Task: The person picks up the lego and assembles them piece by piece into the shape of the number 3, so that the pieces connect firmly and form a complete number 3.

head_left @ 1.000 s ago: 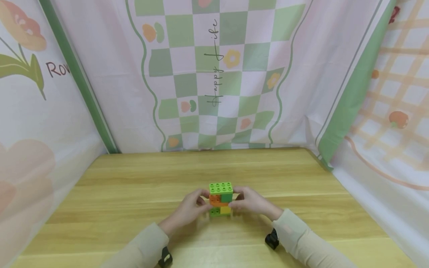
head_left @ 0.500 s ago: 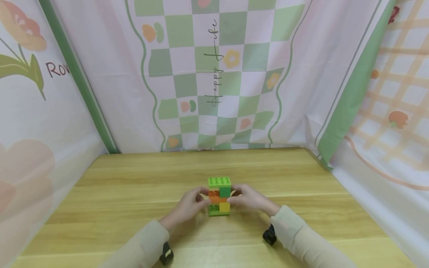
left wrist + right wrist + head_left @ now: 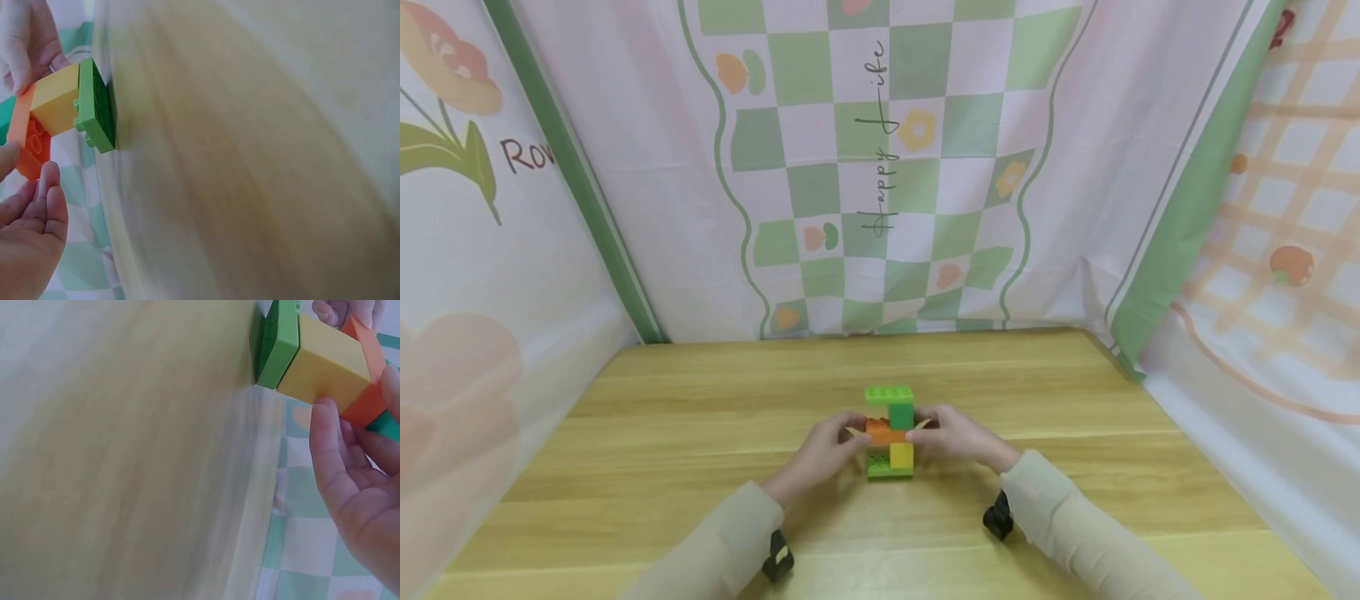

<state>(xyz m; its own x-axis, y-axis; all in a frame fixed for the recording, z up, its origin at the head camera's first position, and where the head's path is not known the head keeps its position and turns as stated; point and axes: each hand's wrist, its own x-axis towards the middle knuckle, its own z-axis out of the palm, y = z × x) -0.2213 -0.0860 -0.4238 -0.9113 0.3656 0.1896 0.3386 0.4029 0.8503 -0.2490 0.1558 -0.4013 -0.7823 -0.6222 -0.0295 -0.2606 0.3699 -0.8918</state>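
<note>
Several toy building bricks are joined in one stack. A light green brick (image 3: 888, 394) tops it, over a dark green block (image 3: 901, 416) at the right side. Below lie an orange brick (image 3: 876, 435), a yellow block (image 3: 902, 455) and a green base brick (image 3: 889, 473). My left hand (image 3: 822, 454) pinches the orange brick's left end between thumb and fingers. From the other side my right hand (image 3: 958, 435) grips its right end, and one fingertip (image 3: 324, 406) touches the yellow block. In the left wrist view the base brick (image 3: 95, 106) shows its studs toward the orange brick.
The stack is over the middle of a wooden table (image 3: 715, 392). A checked curtain (image 3: 880, 167) hangs behind the table's far edge, with printed cloth at both sides. Black wrist devices (image 3: 998, 517) sit below the sleeves.
The stack has tipped, so its studded top appears more edge-on and its front shows more fully. Both hands have moved slightly up and away with it, keeping their hold.
</note>
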